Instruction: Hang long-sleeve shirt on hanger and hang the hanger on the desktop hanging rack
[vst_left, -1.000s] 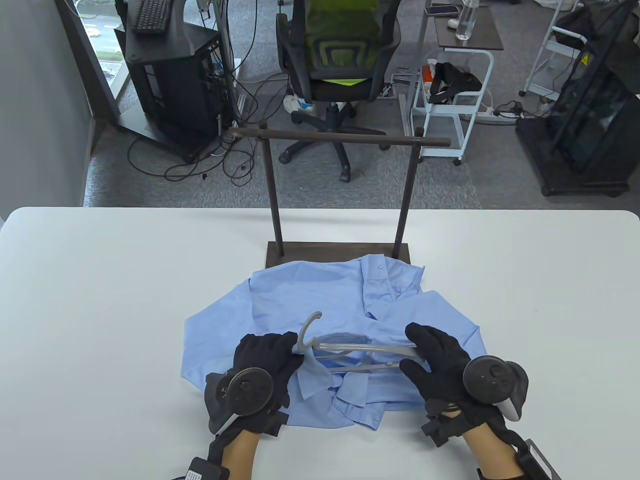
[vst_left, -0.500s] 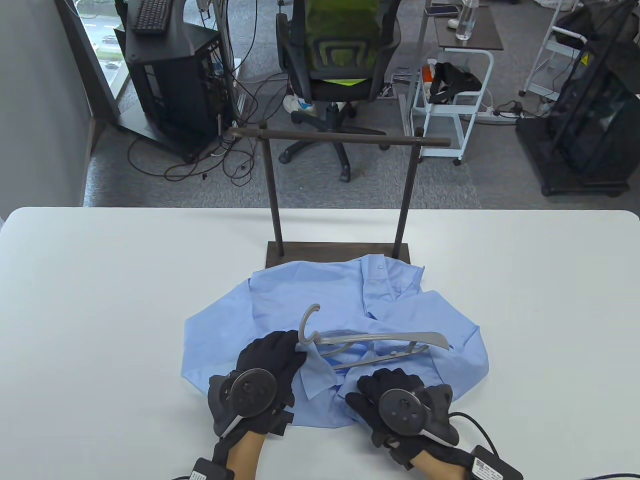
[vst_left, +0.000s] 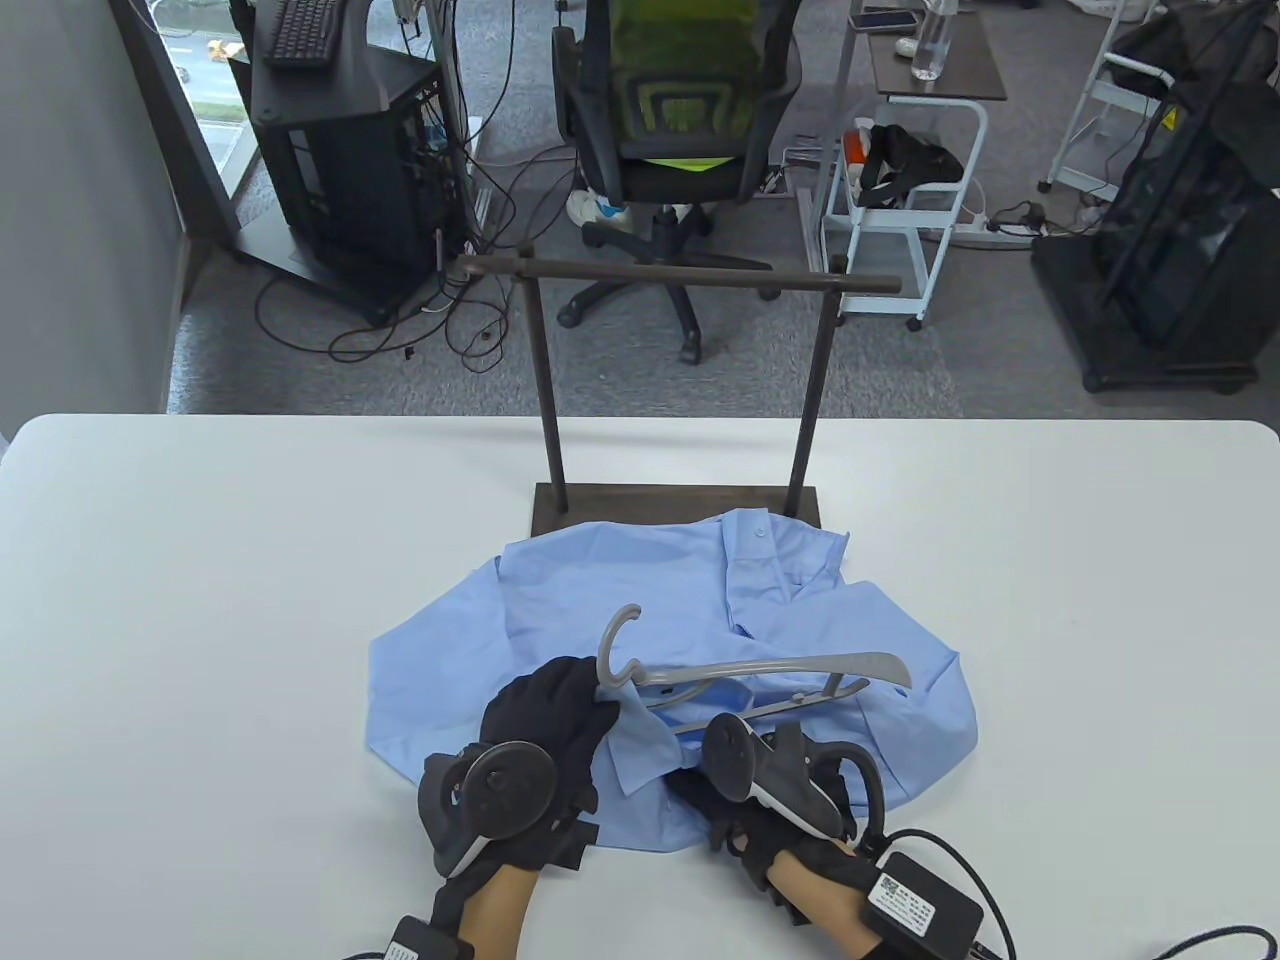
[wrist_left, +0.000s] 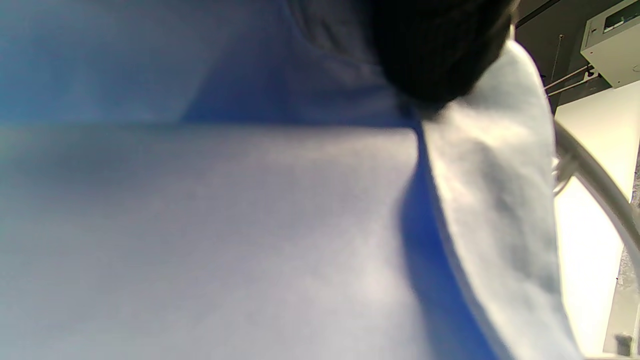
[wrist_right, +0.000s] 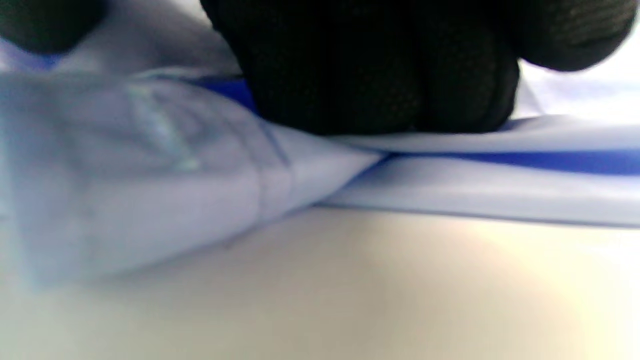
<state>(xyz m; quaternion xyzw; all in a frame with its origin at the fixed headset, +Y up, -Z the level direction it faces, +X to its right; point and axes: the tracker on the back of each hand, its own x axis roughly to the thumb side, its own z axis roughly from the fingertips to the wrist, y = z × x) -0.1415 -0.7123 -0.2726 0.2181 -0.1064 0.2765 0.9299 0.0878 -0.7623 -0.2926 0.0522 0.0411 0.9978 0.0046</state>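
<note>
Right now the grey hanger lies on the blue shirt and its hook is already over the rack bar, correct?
Not quite. The table view shows the hanger on the shirt, but its hook is beside the left hand, not over the rack bar.

The table view is bright, evenly lit and sharp, with daylight from a window (vst_left: 205, 80) at 10 o'clock and slight bending at the edges. Both wrist views are badly blurred close-ups, with pale glare toward 4 o'clock.
</note>
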